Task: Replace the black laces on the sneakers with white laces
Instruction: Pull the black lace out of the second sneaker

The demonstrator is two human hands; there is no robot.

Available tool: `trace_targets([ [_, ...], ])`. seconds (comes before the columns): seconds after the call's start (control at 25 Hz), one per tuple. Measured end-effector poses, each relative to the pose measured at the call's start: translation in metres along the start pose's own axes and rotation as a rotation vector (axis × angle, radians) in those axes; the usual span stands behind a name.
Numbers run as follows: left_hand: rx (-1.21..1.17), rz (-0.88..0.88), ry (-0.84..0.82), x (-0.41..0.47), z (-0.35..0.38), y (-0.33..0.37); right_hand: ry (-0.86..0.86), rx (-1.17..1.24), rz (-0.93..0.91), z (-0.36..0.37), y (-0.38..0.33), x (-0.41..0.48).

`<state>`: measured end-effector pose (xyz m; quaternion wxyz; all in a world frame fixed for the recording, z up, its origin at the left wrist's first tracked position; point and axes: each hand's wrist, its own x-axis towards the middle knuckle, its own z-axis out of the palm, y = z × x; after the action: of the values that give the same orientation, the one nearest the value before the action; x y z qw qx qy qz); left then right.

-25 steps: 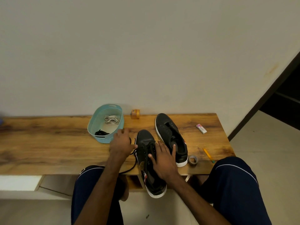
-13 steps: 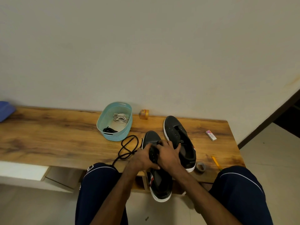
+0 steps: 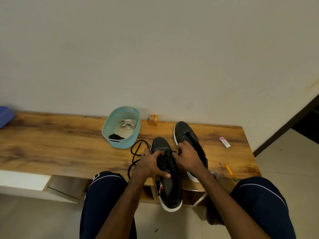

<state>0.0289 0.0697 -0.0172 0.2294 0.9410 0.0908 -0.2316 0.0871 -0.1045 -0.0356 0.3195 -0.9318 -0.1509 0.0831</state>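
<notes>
Two black sneakers with white soles lie on the wooden table [image 3: 51, 147]. The near sneaker [image 3: 170, 188] hangs over the front edge. My left hand [image 3: 150, 165] grips its left side. My right hand [image 3: 187, 158] pinches the black lace at an eyelet on its right side. A loose length of black lace [image 3: 136, 152] loops on the table left of it and hangs over the edge. The far sneaker [image 3: 185, 133] has no lace. A teal basket [image 3: 120, 144] holds white laces [image 3: 126, 123] and a black lace [image 3: 115, 136].
A small orange box [image 3: 152, 119] stands by the wall. A white eraser [image 3: 224, 142], a yellow pencil [image 3: 230, 171] and a tape roll [image 3: 214, 174] lie at the table's right end. A blue object [image 3: 5, 116] sits far left. My knees flank the near sneaker.
My left hand has left the lace by the basket and come onto the near sneaker. My right hand has lifted off the tongue and now pinches the lace. The view shifted left.
</notes>
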Motion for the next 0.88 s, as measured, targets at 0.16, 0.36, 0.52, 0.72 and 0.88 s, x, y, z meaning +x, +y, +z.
trace_targets([
  [0.16,0.026,0.028,-0.014,0.003,-0.002,-0.010,-0.134,-0.170,-0.114,0.015,-0.006,-0.001],
  [0.36,0.121,0.027,0.013,0.005,0.001,-0.011,-0.106,-0.224,-0.048,0.022,-0.009,-0.003],
  [0.52,0.157,0.009,0.008,0.007,-0.001,-0.010,0.010,0.495,0.170,-0.010,-0.012,0.001],
  [0.72,0.165,0.005,0.008,0.005,-0.001,-0.008,0.272,0.639,0.365,-0.050,0.005,0.002],
  [0.88,0.145,-0.003,0.002,0.005,0.000,-0.007,0.140,-0.190,-0.098,-0.010,-0.005,-0.004],
])
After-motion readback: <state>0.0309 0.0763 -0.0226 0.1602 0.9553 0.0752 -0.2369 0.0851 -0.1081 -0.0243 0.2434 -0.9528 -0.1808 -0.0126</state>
